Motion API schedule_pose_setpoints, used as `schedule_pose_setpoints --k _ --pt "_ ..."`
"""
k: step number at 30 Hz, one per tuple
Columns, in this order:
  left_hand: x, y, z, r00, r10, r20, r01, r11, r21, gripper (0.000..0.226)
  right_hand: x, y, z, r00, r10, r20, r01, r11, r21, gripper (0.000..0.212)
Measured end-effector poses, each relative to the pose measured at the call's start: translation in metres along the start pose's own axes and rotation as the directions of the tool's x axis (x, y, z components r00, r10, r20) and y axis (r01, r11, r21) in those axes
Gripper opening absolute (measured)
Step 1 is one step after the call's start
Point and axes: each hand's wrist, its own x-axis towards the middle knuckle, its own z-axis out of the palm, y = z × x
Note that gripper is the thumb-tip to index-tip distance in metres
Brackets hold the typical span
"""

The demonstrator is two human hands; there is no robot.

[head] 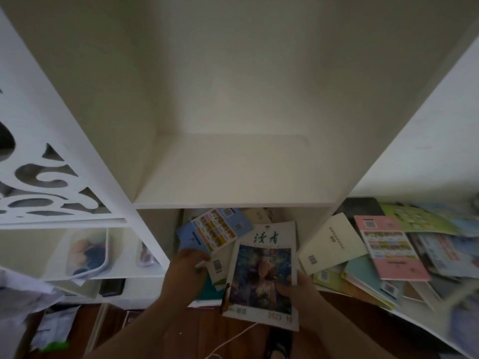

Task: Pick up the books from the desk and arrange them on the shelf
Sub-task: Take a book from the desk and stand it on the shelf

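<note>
Right hand grips the magazine at its right edge; left hand pinches a blue book, both just below the bare shelf. Best to lift them, square the edges and stand them upright against the left wall.

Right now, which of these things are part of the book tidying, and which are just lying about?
Job: magazine in right hand; blue book in left hand; pink book; cream book; shelf.
Lying about: plastic bin; white cord.

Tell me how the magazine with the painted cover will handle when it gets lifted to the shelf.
The magazine looks thin and soft-covered, so it will probably flex if held by one edge. Its cover seems glossy, so perhaps slippery. The right hand holds its edge; likely light.
</note>
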Motion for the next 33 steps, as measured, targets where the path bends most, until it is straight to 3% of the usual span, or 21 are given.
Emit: schedule_pose_setpoints --k 3,6,8,11,13,14,16,18,20,21,22,24,29,31,33 --pt "0.026 0.01 -0.001 0.996 0.075 -0.038 -0.075 0.997 0.021 0.036 0.002 0.005 0.001 1.0 -0.003 -0.005 0.003 1.0 -0.003 0.036" --pt "0.056 0.009 0.007 0.993 0.047 0.108 -0.068 0.977 0.201 0.083 0.004 0.006 0.001 1.0 0.01 -0.026 -0.011 1.0 -0.019 0.032" --pt "0.068 0.005 0.015 0.98 0.049 0.192 -0.111 0.937 0.33 0.097 0.008 0.007 -0.001 0.999 0.014 -0.041 -0.015 0.999 -0.038 0.029" --pt "0.075 0.004 0.017 0.979 0.072 0.19 -0.127 0.947 0.296 0.068 0.012 0.008 -0.003 0.998 0.019 -0.064 -0.024 0.997 -0.072 0.028" --pt "0.069 0.008 0.009 0.961 0.178 0.213 -0.234 0.933 0.272 0.046 0.014 0.01 -0.004 0.997 0.037 -0.075 -0.043 0.995 -0.086 0.028" --pt "0.068 0.006 0.005 0.951 0.244 0.187 -0.295 0.897 0.329 0.045 0.015 0.01 -0.004 0.996 0.051 -0.076 -0.057 0.995 -0.084 0.029" --pt "0.061 0.011 -0.008 0.967 0.251 0.032 -0.241 0.875 0.42 0.042 0.015 0.01 -0.002 0.994 0.08 -0.068 -0.085 0.993 -0.081 0.031" --pt "0.056 0.02 -0.033 0.977 0.15 -0.154 -0.098 0.949 0.3 0.034 0.017 0.009 0.0 0.993 0.104 -0.054 -0.108 0.991 -0.081 0.034" --pt "0.047 0.025 -0.051 0.976 0.03 -0.216 -0.035 0.999 -0.02 0.028 0.016 0.008 0.002 0.993 0.117 -0.024 -0.118 0.991 -0.056 0.035" --pt "0.043 0.026 -0.058 0.979 -0.075 -0.188 0.02 0.96 -0.28 0.026 0.016 0.007 0.003 0.992 0.122 -0.019 -0.122 0.992 -0.041 0.035" --pt "0.037 0.028 -0.062 0.983 -0.154 -0.097 0.082 0.85 -0.52 0.026 0.016 0.006 0.004 0.992 0.123 -0.016 -0.124 0.992 -0.026 0.036" --pt "0.027 0.028 -0.066 0.982 -0.179 0.052 0.155 0.63 -0.761 0.025 0.017 0.005 0.006 0.992 0.122 -0.01 -0.122 0.992 -0.011 0.037" --pt "0.023 0.007 -0.037 0.944 -0.318 0.092 0.28 0.618 -0.734 0.022 -0.001 0.0 0.001 0.999 0.038 -0.006 -0.038 0.999 0.014 0.032" --pt "0.022 0.001 -0.021 0.919 -0.391 0.051 0.342 0.726 -0.597 0.016 -0.011 -0.001 -0.006 0.998 -0.025 -0.058 0.023 0.999 -0.028 0.031" --pt "0.018 -0.006 -0.007 0.92 -0.386 0.067 0.374 0.811 -0.45 0.035 -0.025 -0.004 -0.016 0.995 -0.069 -0.076 0.063 0.995 -0.082 0.031"
